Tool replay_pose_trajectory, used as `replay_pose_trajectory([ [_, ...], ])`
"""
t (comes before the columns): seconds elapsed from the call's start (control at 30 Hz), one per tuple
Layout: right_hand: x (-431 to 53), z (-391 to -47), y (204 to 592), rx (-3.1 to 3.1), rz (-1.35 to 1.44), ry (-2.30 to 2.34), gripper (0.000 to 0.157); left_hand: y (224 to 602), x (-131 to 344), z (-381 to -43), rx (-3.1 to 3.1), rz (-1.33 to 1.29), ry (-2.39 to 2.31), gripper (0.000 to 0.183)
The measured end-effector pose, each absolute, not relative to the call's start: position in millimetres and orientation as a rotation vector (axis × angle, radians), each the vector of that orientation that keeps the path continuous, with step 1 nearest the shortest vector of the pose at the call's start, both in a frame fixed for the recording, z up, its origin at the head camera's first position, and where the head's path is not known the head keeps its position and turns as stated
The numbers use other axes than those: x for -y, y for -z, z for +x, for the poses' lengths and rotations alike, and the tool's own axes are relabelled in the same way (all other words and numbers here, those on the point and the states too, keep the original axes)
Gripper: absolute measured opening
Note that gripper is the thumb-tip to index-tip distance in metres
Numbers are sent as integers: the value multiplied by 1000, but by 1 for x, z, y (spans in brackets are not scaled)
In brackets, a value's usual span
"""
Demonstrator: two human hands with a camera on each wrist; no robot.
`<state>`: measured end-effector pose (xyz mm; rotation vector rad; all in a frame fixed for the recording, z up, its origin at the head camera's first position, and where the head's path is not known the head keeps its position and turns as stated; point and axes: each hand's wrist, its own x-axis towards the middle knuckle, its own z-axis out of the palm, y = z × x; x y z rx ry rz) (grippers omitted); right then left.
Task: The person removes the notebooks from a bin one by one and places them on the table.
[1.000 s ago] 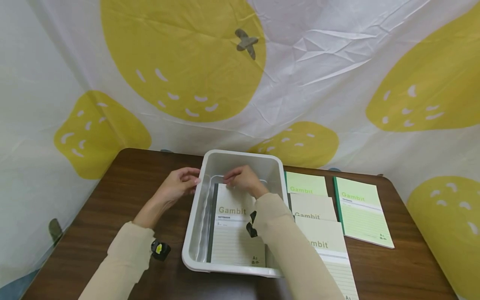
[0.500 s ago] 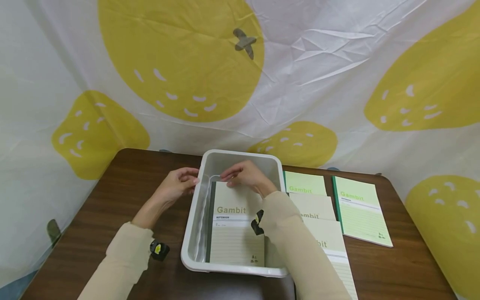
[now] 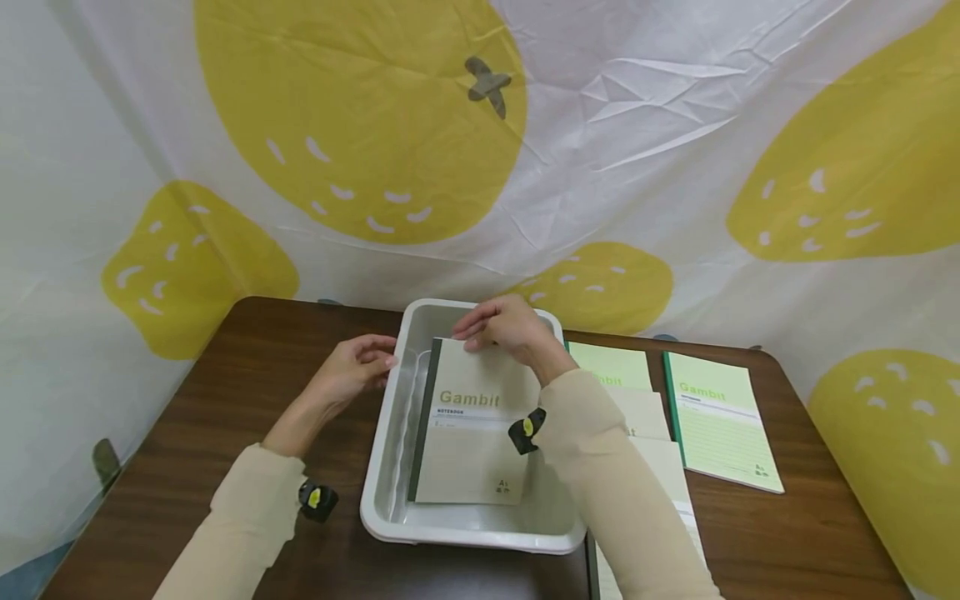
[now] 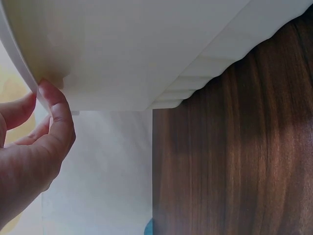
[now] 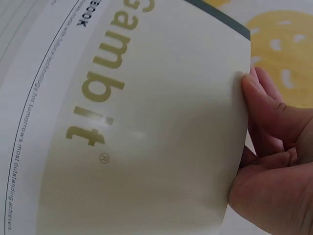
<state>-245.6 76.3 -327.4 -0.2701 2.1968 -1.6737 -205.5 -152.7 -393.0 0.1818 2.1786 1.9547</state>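
Note:
A cream Gambit notebook [image 3: 468,458] with a dark spine tilts inside the light grey plastic bin [image 3: 468,540], its top end raised toward the back rim. My right hand [image 3: 512,325] pinches that top edge. Up close in the right wrist view, thumb and fingers of the hand [image 5: 279,147] lie on either side of the notebook [image 5: 161,156]. On the bin's left side, my left hand [image 3: 348,371] holds the rim. The left wrist view has its thumb and fingertips meeting at the lip of the bin [image 4: 127,54].
Right of the bin lie overlapping notebooks: a green one [image 3: 626,358] at the back and cream ones [image 3: 667,479] in front, partly hidden by my right sleeve. Another green notebook [image 3: 723,425] lies farther right on the brown wooden table [image 3: 210,400]. A lemon-print cloth [image 3: 360,150] hangs behind.
My right hand has risen toward the bin's back rim, lifting the notebook's top end; its bottom edge has shifted away from the bin's front wall. The left hand stays at the rim.

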Motion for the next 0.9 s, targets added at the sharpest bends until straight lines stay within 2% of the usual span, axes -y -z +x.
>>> replay_pose_trajectory([
  [0.37,-84,-247,283,-2209,-309,1799,31,392,153,-206,-2176,198,-1944,34],
  [0.67,-103,-239,222,-2203,-204,1943,27,391,153,-207,-2181,197,-1921,34],
  [0.9,-133,-233,177,-2190,-205,2034,34,392,152,-207,-2173,202,-1921,34],
])
